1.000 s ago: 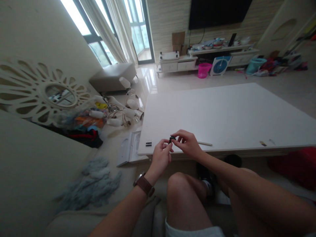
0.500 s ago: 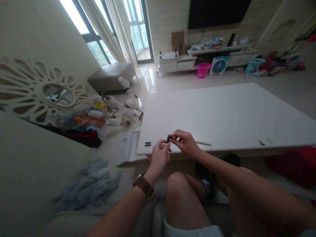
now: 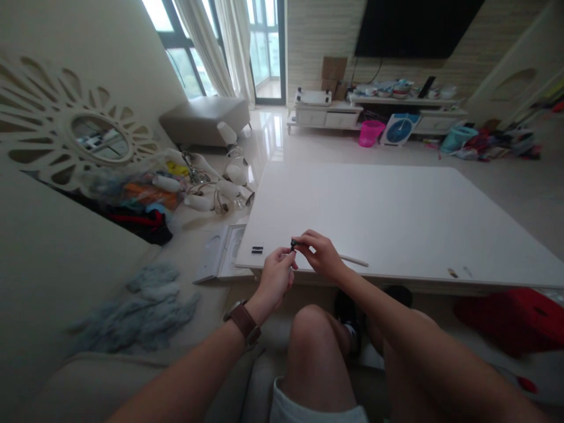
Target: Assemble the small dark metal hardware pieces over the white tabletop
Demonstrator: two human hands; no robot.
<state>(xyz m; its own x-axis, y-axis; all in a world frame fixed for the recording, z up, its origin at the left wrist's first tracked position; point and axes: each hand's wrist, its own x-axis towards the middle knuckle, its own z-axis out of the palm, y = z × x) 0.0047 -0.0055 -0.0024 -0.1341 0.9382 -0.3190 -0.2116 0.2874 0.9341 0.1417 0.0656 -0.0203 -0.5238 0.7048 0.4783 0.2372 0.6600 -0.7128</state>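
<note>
A small dark piece (image 3: 293, 244) is pinched between both hands above the near left edge of the white table (image 3: 352, 205); its kind is too small to make out. My left hand (image 3: 277, 271), with a brown-strapped watch (image 3: 243, 322) on the wrist, grips it from below with closed fingers. From the right, the fingertips of my right hand (image 3: 319, 254) close on its upper part. Two short black strips (image 3: 257, 250) lie on the table left of my hands. A thin pale stick (image 3: 353, 260) rests just right of my right hand.
Two tiny items (image 3: 453, 273) lie near the table's front right edge. An opened white box (image 3: 215, 255) stands on the floor at the table's left, with a chandelier (image 3: 220, 191) behind it. A red object (image 3: 511, 320) sits below the table at right.
The view has shifted, so the room appears moved. Both hands still hold the small dark piece, with the right fingers slightly changed in angle around it.
</note>
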